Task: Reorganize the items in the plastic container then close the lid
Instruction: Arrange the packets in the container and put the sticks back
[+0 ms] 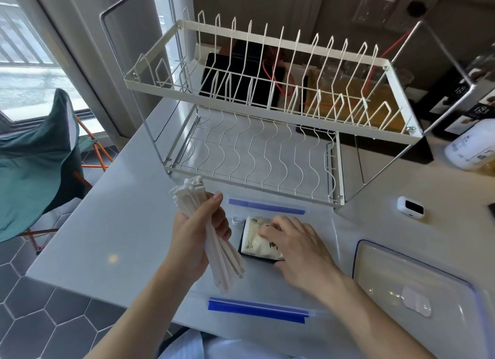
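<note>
A clear plastic container (257,309) with blue latches on its near and far rims sits on the counter in front of me. My left hand (197,234) holds a bundle of white paper-wrapped straws (214,241) above its left side. Inside the container my right hand (294,249) rests on a white tissue packet (254,243), fingers curled over it, with a dark flat item beneath. A thin white cable (237,220) lies just left of the packet. The clear lid (417,291), blue-edged, lies flat to the right.
A white two-tier wire dish rack (257,117) stands just behind the container. A small white device (410,207) and a white bottle (471,147) sit at the right. The counter's left edge drops to a tiled floor with a green chair (37,166).
</note>
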